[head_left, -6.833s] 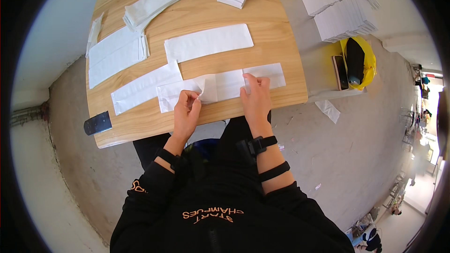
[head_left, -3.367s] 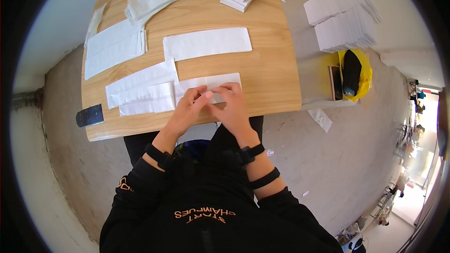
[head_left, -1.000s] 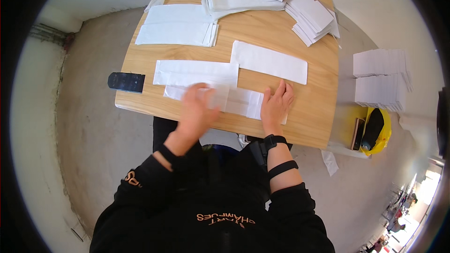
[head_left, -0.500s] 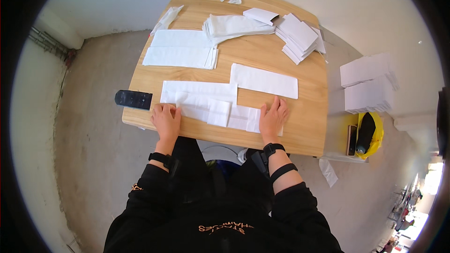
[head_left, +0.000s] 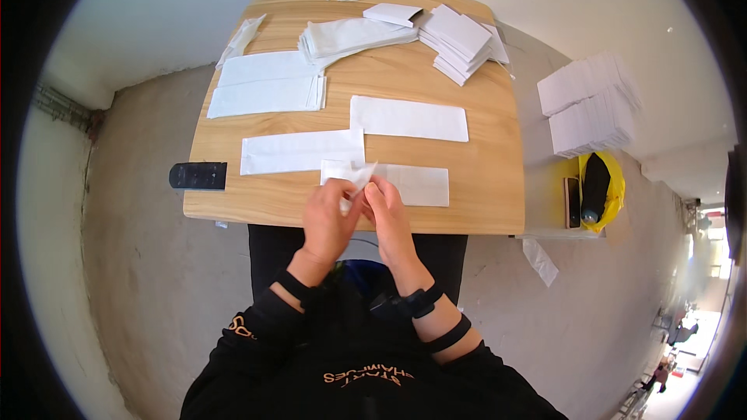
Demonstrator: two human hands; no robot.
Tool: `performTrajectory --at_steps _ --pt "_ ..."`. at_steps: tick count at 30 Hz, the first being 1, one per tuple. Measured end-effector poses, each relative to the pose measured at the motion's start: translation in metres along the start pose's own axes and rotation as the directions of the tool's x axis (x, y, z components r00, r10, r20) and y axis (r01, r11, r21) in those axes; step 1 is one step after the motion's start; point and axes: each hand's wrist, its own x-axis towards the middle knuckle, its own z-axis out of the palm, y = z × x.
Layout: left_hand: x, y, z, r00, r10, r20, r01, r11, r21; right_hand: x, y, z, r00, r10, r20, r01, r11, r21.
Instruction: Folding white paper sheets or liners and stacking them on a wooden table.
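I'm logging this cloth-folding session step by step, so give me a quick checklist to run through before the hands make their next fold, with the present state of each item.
1. Both hands on the cloth: left hand and right hand pinch the near white cloth strip at its left end: ok.
2. Corner lifted off the wooden table: ok.
3. Rest of the strip lying flat: ok.
4. Strip apart from the long cloth beside it: cannot tell, edges meet.
5. Black device at the table's left edge out of the way: ok.

Black flat device (head_left: 198, 176) at the table's (head_left: 482, 210) left edge, folded white stacks (head_left: 462, 33) far right, yellow bag (head_left: 608, 191) beside.
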Motion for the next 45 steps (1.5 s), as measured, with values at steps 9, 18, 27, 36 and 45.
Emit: performTrajectory --at_steps 9,18,27,36,45 --pt "-0.017 0.007 0.02 0.965 0.241 0.104 -0.243 0.97 0.004 0.003 0.008 -0.019 0.973 0.158 -0.167 -0.084 0.92 0.382" --pt "-0.024 -0.033 0.028 0.999 0.031 0.017 -0.033 0.984 0.175 0.014 -0.038 -0.089 0.959 -0.135 -0.248 0.179 0.97 0.164" --pt "-0.021 -0.045 0.045 0.996 0.023 0.091 -0.047 0.962 0.269 0.041 -0.041 -0.185 0.928 -0.086 -0.363 0.075 0.996 -0.045" --pt "-0.019 -0.039 0.046 0.974 0.105 0.203 -0.155 0.956 0.249 0.051 -0.031 -0.23 0.904 -0.025 -0.428 -0.044 0.988 -0.15" --pt "-0.018 -0.037 0.05 0.962 0.157 0.224 -0.208 0.952 0.224 0.067 -0.007 -0.254 0.888 -0.145 -0.436 -0.017 0.938 -0.346"
